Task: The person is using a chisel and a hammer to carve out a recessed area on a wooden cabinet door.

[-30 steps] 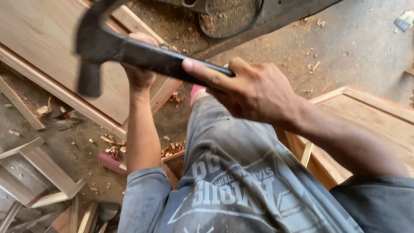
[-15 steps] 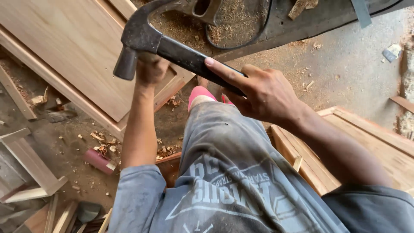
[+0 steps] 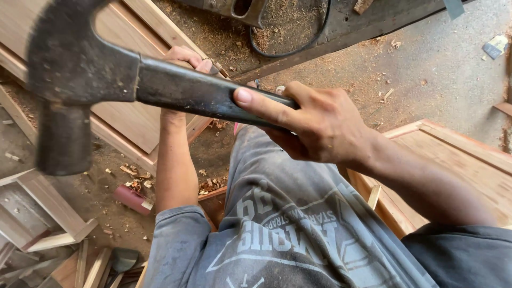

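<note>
My right hand (image 3: 314, 122) grips the black handle of a dark claw hammer (image 3: 69, 74). The hammer is raised close to the camera, its head hanging at the upper left. Behind the handle, my left hand (image 3: 186, 56) is closed around a small tool (image 3: 215, 68). Only its metal end shows beside my fingers, at the edge of a light wooden panel (image 3: 128, 120). The hammer handle hides part of my left hand. My grey trouser leg and printed grey shirt fill the lower middle.
A second wooden frame (image 3: 464, 165) lies at the right. A dark machine base with a black cable (image 3: 288, 50) and sawdust sits at the top. A reddish cylinder (image 3: 130, 198) and wood chips lie on the floor. Wooden offcuts (image 3: 48, 213) are piled at the lower left.
Half a second ago the hammer head was down by my left hand. It has since swung up and to the left, nearer the camera. My left hand has stayed at the panel edge.
</note>
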